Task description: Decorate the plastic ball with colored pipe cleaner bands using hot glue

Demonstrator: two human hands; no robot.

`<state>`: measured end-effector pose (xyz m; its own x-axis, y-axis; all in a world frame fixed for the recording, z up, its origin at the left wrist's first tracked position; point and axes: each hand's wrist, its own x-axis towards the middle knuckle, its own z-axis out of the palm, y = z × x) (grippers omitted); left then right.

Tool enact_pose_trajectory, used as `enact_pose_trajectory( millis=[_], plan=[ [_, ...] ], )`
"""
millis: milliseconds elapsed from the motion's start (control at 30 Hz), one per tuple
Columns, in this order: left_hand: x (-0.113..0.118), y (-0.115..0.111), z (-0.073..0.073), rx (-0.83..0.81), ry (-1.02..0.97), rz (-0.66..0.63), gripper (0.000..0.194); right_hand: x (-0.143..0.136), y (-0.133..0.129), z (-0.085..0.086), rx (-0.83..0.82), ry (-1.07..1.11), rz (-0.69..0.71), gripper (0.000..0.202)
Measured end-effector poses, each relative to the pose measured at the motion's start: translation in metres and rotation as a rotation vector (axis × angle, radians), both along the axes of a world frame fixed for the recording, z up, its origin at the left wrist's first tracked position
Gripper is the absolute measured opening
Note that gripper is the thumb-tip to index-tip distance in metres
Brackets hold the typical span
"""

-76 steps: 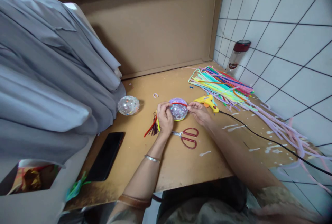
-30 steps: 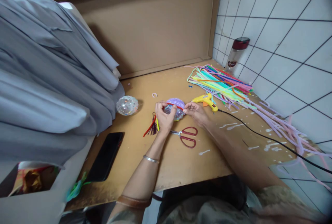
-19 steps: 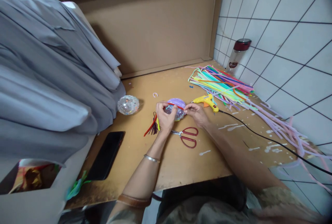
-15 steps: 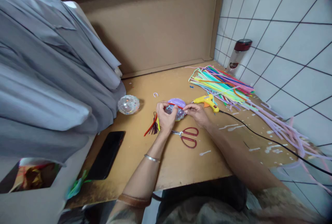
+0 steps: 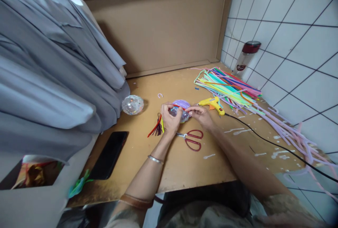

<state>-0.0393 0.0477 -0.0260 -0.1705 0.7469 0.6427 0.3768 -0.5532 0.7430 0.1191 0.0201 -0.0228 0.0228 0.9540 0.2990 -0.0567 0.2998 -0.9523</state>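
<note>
A clear round ball (image 5: 184,116) sits between my hands, its far side covered with rows of purple pipe cleaner (image 5: 180,104). Across it, along the edge of the purple rows, runs a red pipe cleaner (image 5: 181,107). My left hand (image 5: 170,118) is closed on the red strip's left part and steadies the ball. With thumb and fingertips, my right hand (image 5: 200,116) pinches the strip's right end against the ball. Red-handled scissors (image 5: 193,140) lie just below, their blades partly hidden by my left hand. A dark tassel (image 5: 158,128) lies beside loose red and yellow strips.
A yellow glue gun (image 5: 214,103) lies right of my hands, its cord trailing right. Behind it are piled colourful pipe cleaners (image 5: 227,86) and a red-lidded bottle (image 5: 246,57). At left are another clear ball (image 5: 132,105), a black phone (image 5: 109,154) and a draped grey cloth (image 5: 66,69).
The view has shifted slightly. Both hands stay at the ball with the red pipe cleaner in nearly the same place.
</note>
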Motion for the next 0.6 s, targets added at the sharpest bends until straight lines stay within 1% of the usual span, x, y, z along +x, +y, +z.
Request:
enact_pose_trajectory(
  millis=[133,267,400,600],
  plan=[
    [0.0014,-0.0009,-0.0010,-0.025,0.003,0.013,0.034,-0.0001,-0.0006,0.0006,-0.004,-0.025,-0.009,0.016],
    [0.0036,-0.0013,-0.0004,-0.027,0.019,0.033,0.037,-0.0005,-0.0009,0.0003,-0.026,0.010,-0.005,0.015],
    [0.0046,-0.0015,0.0014,-0.023,-0.007,0.024,0.031,0.0000,-0.0010,0.0001,-0.063,0.043,0.010,0.016],
    [0.0021,-0.0023,0.0037,-0.033,-0.087,-0.020,0.018,0.0022,-0.0019,0.0013,-0.069,0.011,0.014,0.015]
  ],
)
